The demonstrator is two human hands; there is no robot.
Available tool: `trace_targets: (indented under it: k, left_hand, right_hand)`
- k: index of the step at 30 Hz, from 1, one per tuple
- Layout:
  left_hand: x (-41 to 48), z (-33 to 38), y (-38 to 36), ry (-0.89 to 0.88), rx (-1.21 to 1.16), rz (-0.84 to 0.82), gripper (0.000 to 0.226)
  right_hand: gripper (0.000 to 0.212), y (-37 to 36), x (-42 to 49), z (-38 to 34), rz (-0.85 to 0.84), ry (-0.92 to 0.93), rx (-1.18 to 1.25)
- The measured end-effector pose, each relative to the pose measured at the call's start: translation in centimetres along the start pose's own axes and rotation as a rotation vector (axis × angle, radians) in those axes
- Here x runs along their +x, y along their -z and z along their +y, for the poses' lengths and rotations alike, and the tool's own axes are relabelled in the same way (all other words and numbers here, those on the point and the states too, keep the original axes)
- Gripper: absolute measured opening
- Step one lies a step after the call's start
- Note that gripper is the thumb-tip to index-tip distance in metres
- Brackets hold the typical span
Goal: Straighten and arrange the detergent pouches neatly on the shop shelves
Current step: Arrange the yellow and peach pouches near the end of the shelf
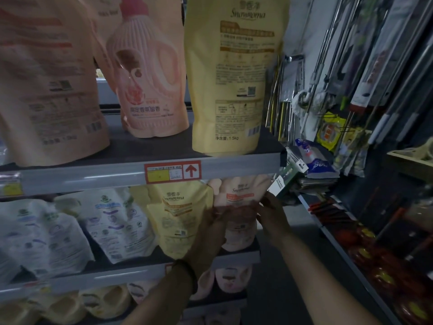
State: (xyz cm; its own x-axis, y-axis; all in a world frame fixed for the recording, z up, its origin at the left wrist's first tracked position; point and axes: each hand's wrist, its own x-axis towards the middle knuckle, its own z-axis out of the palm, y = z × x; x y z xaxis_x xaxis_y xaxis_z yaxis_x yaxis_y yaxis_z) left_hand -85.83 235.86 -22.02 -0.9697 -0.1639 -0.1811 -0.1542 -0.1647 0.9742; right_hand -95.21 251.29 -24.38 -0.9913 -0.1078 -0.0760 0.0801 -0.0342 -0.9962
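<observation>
Clasps the pink pouch from both sides at the right end of the middle shelf. Presses the left hand to its left edge, fingers curled across the front and smeared by blur. Wraps the right hand round its right edge. Holds it upright, top tucked just under the rail of the upper shelf.

Just left, touching the held pack: a yellow pouch, then two white pouches leaning at odd angles. Above, on the upper shelf: a tall yellow pouch at the front edge, a bottle-print pouch set further back, and a large pale pink pouch at far left. Fixed to the rail: a red-bordered price label with an arrow pointing up. Close by the right hand, past the shelf end: a green box. Further right: hanging mop poles and rows of red items.

Hides the lower half of the held pack behind hands and forearms. Cuts off the top-shelf packs at the frame edge. Leaves the bottom-shelf pouches dim and hard to read.
</observation>
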Motion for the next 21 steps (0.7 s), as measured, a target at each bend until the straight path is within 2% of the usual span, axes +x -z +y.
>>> trace_targets:
  k: [5,9,13,17,21]
  left_hand:
    - [0.7,0.3,0.3,0.098,-0.103,0.052,0.021]
    - [1.0,-0.3,0.5,0.098,-0.091,0.013,0.022]
    - [1.3,-1.0,0.5,0.044,-0.012,-0.017,0.021]
    - [1.7,-1.3,0.8,-0.001,0.099,-0.076,0.011]
    - [2.6,-2.6,1.5,-0.07,0.195,-0.075,0.022]
  right_hand:
    - [0.038,1.3,0.1,0.0,0.006,0.043,-0.068]
    - [0.033,2.6,-0.4,0.5,0.047,0.072,-0.168]
    - [0.022,3.6,-1.4,1.3,0.107,0.101,-0.243]
    - [0.016,4.4,-2.4,1.3,0.124,0.141,-0.203]
    - [0.015,4.5,-3.2,0.2,0.129,0.184,-0.114]
